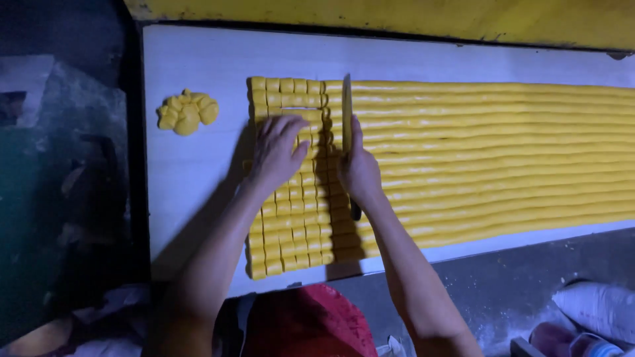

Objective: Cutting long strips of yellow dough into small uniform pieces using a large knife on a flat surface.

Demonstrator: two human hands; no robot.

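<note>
— Cutting through these yellow dough ropes (489, 152), are you? How do they feel under the blade?

— Soft, I'd judge, and a little tacky. They lie side by side across the white surface (198, 59), running off to my right, and the knife (346, 109) stands across them at their left end. My right hand (359, 173) is clenched round its handle, with the forefinger stretched along the spine.

— And the other hand?

— My left hand (278, 151) lies flat and spread on the cut pieces (291, 225), grasping nothing, just pressing down on them. They sit in a tidy block of small squares right beside the blade.

— Could you lift one of those ropes whole?

— Not from one spot, I'd say. A rope that long and limp would likely sag and stretch or tear. Better to leave it lying and slide it. The small squares look light; I'd take them by the sides, gently, since a hard pinch would probably dent them, and neighbours may cling together.

— What's that lump off to the left?

— A little heap of scraps (188, 112) of the same yellow stuff, well apart from the block, near the surface's left edge. Beyond the far edge runs a yellow board (397, 16); near me the floor is dark, with a red thing (311, 324) below my arms.
</note>
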